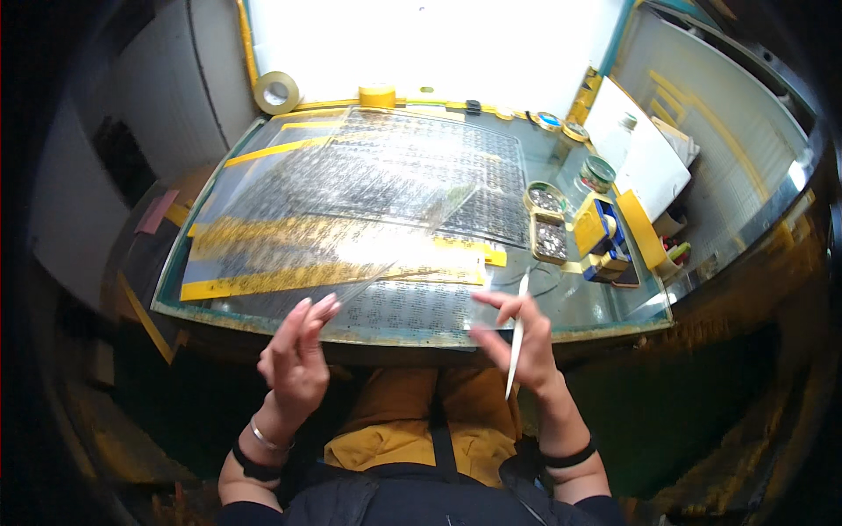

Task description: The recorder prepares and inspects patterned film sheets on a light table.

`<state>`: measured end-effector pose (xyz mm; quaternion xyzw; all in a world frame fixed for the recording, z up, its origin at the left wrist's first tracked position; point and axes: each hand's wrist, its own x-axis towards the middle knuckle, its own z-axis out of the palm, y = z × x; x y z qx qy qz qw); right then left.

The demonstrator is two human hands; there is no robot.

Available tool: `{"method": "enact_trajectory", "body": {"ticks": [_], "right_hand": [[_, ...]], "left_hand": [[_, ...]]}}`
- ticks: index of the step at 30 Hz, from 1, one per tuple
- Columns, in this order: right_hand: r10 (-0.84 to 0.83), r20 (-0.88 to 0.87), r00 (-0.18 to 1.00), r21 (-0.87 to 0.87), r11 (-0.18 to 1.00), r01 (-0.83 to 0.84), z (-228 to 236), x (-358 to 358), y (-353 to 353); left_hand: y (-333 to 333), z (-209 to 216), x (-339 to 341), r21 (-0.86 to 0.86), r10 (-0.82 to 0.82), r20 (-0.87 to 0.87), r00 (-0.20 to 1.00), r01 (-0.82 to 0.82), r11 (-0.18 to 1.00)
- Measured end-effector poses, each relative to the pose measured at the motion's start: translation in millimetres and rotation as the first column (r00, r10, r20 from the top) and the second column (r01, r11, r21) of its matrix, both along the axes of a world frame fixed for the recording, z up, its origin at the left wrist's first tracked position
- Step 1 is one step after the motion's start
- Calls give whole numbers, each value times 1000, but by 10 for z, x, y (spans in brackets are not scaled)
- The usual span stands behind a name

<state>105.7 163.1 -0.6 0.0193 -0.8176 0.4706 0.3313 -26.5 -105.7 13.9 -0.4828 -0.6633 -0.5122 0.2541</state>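
A clear printed film sheet (351, 206), smeared by motion, is raised at a slant over the glass-topped table (579, 320). Its near edge reaches the fingertips of my left hand (296, 359), which are pressed together on it. My right hand (526, 342) holds a slim white stick-like tool (516, 346), pointed at its lower end, against the palm side. The thumb and forefinger of that hand are apart near the table's front edge; whether they touch any film I cannot tell. Under the raised sheet lie more printed films and yellow strips (333, 282).
At the back stand a tape roll (277, 93) and a yellow roll (377, 95) before a bright white panel (430, 44). On the right are a round tin (545, 196), a square tin of small pieces (550, 239), a blue-and-yellow tape dispenser (602, 230) and a green-lidded jar (597, 174).
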Motion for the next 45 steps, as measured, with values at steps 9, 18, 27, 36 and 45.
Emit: {"method": "enact_trajectory", "body": {"ticks": [9,18,27,36,45], "right_hand": [[124,-114,986,368,927,-74,-211,121,-210],[108,-270,957,182,982,-60,53,-5,-396],[135,81,988,-773,634,-24,251,-62,109],[42,345,938,-346,934,86,108,-489,-20],[97,-94,991,35,995,-94,130,-639,-261]], "left_hand": [[534,-166,138,-287,-245,-208,947,180,941],[11,124,26,-329,-24,105,994,58,943],[-955,639,101,-101,-259,786,561,530,842],[-858,618,187,-341,-250,795,552,749,567],[-866,931,265,-345,-124,879,460,795,499]]}}
